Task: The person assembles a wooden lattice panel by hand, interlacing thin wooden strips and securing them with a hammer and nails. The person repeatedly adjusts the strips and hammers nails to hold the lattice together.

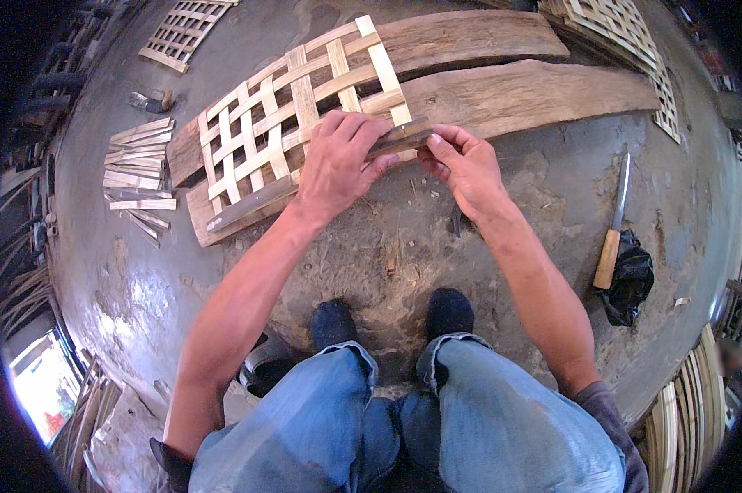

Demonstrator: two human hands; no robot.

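A woven lattice of pale bamboo strips (289, 107) lies on two long wooden planks (519, 94) on the concrete floor. My left hand (338, 160) presses down on the lattice's near edge and on a darker edge strip (252, 201) that runs along it. My right hand (461, 164) pinches the right end of that strip between thumb and fingers, beside the left hand. Both forearms reach forward from the lower edge, over my blue-jeaned knees and dark socks.
A knife with a wooden handle (613, 226) lies at the right by a black bag (629, 283). Cut bamboo pieces (137, 172) are piled at the left. More lattice panels lie at the top left (182, 29) and top right (625, 41). Bamboo strips (687, 411) lie at the lower right.
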